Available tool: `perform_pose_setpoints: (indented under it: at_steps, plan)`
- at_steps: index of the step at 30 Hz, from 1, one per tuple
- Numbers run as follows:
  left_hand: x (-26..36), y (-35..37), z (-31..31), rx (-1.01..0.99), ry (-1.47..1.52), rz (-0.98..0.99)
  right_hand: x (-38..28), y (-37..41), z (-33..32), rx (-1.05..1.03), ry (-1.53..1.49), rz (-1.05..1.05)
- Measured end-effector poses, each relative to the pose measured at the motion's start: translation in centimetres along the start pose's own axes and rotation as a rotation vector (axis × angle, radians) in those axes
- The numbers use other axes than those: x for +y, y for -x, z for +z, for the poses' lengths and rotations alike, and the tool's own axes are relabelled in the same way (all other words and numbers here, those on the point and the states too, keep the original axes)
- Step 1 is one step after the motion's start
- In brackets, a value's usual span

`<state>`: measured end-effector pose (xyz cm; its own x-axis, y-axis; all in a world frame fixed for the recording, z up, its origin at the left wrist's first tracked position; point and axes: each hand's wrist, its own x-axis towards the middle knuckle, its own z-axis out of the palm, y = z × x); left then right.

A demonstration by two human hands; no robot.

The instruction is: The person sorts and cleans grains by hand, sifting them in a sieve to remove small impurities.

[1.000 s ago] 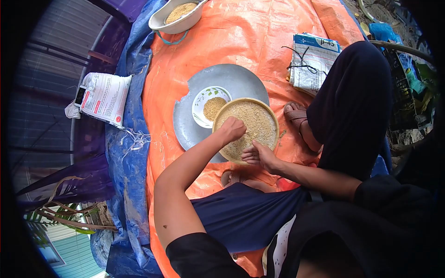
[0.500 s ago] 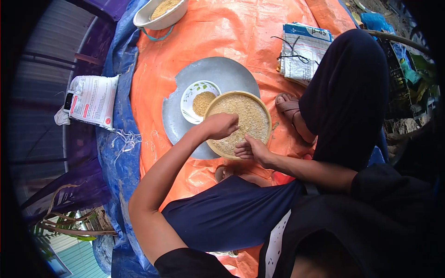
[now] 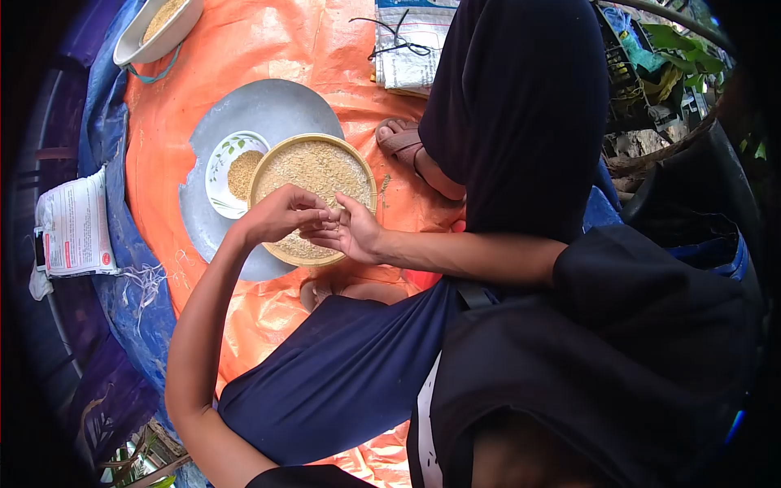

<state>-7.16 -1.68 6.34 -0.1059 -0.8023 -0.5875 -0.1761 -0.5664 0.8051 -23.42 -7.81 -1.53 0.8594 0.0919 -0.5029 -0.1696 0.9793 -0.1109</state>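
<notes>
Hands, 2: left hand (image 3: 289, 215), fingers bent, grip unclear; right hand (image 3: 351, 233), just beside, palm up, fingers extended.
Round tray (image 3: 312, 137), 1: beneath both hands, yellow-rimmed, spread with pale tan grain (image 3: 321, 167).
Bowl (image 3: 218, 175), 1: beyond left hand, leaf-patterned white.
Metal platter (image 3: 285, 106), 1: beyond both hands, grey.

The tarpaulin (image 3: 301, 41) is bright orange, the sheet (image 3: 110, 138) beside it blue. The disc (image 3: 268, 102) is grey; the plate (image 3: 218, 175) is white with green leaves, its grain (image 3: 242, 173) golden brown. The round tray (image 3: 312, 137) is tan at the rim, its contents (image 3: 317, 167) mottled tan and whitish. The basin (image 3: 156, 49) is white, its strap (image 3: 154, 80) teal; the trousers (image 3: 350, 366) navy, the shirt (image 3: 610, 301) black.
</notes>
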Motion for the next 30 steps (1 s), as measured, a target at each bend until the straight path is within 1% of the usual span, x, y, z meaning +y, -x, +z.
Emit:
perform_pose_setpoints:
  at_steps: [3, 7, 10, 13, 16, 19, 20, 23, 24, 27, 30]
  plan:
    - [0.5, 0.0, 0.4, 0.019, -0.058, -0.015, -0.4, 0.0, 0.3, -0.029, -0.033, -0.035]
    - [1.6, 0.2, 0.3, 0.027, -0.165, -0.014, -0.4, -0.1, 0.1, -0.123, -0.021, -0.03]
    - [0.9, 0.0, 0.1, 0.059, -0.119, 0.011, -0.6, 0.2, 0.8, -0.089, -0.028, -0.04]
    - [0.2, -0.1, -0.6, 0.143, -0.13, -0.009, -0.7, 0.1, 0.7, -0.142, -0.034, -0.027]
    - [-1.1, -0.3, -1.4, 0.329, -0.111, 0.027, -0.7, 0.1, 0.8, -0.132, -0.042, 0.016]
    - [-2.4, -0.1, -2.8, 0.451, -0.138, -0.023, -0.1, 0.2, 0.7, -0.107, 0.105, 0.087]
    - [-2.9, 0.1, -3.1, 0.488, -0.258, -0.052, 0.4, 0.3, 0.7, -0.088, 0.186, 0.129]
    - [-3.6, 1.0, -3.1, 0.497, -0.789, -0.125, 1.9, 0.8, 0.2, -0.114, 0.241, 0.243]
    - [-3.8, 1.2, -2.9, 0.461, -0.814, -0.148, 2.1, 1.0, 0.2, -0.108, 0.253, 0.266]
    - [-6.1, 1.3, -2.5, 0.417, -0.82, -0.043, 2.1, 0.7, 0.1, -0.108, 0.274, 0.247]
    - [-6.9, 1.4, -2.0, 0.421, -0.82, -0.007, 1.9, 0.3, -0.3, -0.099, 0.281, 0.218]
